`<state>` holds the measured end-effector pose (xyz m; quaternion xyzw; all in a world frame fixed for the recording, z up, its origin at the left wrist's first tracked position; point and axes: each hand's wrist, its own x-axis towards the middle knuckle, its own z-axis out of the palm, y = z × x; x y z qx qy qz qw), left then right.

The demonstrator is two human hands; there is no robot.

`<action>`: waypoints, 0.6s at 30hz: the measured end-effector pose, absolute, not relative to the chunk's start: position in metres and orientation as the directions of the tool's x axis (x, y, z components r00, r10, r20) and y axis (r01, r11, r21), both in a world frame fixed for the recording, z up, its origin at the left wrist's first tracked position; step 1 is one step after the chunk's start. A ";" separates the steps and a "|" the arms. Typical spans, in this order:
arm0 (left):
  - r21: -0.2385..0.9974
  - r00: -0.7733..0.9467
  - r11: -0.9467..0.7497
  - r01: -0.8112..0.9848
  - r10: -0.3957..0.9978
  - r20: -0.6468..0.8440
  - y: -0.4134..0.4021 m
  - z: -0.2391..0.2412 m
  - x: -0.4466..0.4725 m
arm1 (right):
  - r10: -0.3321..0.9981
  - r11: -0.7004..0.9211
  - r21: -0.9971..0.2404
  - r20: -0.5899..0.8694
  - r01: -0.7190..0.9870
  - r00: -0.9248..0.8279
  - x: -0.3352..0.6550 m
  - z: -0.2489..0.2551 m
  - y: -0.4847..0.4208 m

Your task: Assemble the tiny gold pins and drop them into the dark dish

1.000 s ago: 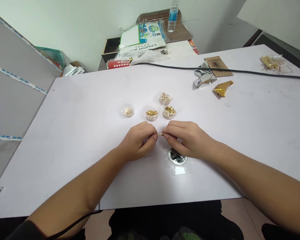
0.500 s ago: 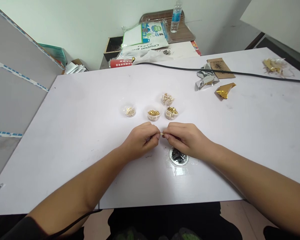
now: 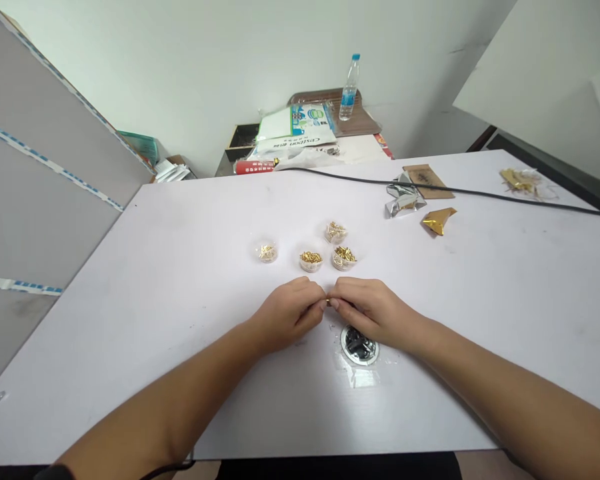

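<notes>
My left hand [image 3: 289,320] and my right hand [image 3: 367,311] meet fingertip to fingertip just above the white table [image 3: 155,280]. Both pinch one small gold pin [image 3: 327,302] between them; only a tip of it shows. Just beyond the hands stand several small clear cups of gold parts: one at the left [image 3: 267,252], one in the middle [image 3: 311,260], one at the right [image 3: 344,257] and one behind [image 3: 335,231]. A round clear dish of dark parts [image 3: 359,345] lies under my right wrist.
A black cable [image 3: 480,194] crosses the far side of the table. Silver foil [image 3: 403,198], a brown packet [image 3: 427,181] and a gold wrapper [image 3: 438,220] lie at the far right. Behind the table stand boxes, papers and a water bottle [image 3: 349,89].
My fingertips have closed together, so less of the gold pin shows between them. The camera has tilted up, and everything sits lower in view.
</notes>
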<state>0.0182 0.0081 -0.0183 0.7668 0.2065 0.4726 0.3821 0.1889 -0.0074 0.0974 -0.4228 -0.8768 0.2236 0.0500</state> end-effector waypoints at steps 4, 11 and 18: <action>0.772 0.437 -0.635 0.002 0.695 0.571 0.005 -0.018 0.017 | 0.764 0.553 -0.433 -0.079 0.712 -0.641 0.189 0.101 -0.008; 0.756 0.108 -0.653 0.042 0.756 0.646 0.013 -0.013 -0.005 | 0.767 0.563 -0.421 -0.053 0.711 -0.639 0.191 0.102 -0.009; 0.791 -0.134 -0.471 0.390 0.821 0.555 0.043 -0.022 -0.034 | 0.722 0.657 -0.412 0.104 0.631 -0.684 0.191 0.101 -0.010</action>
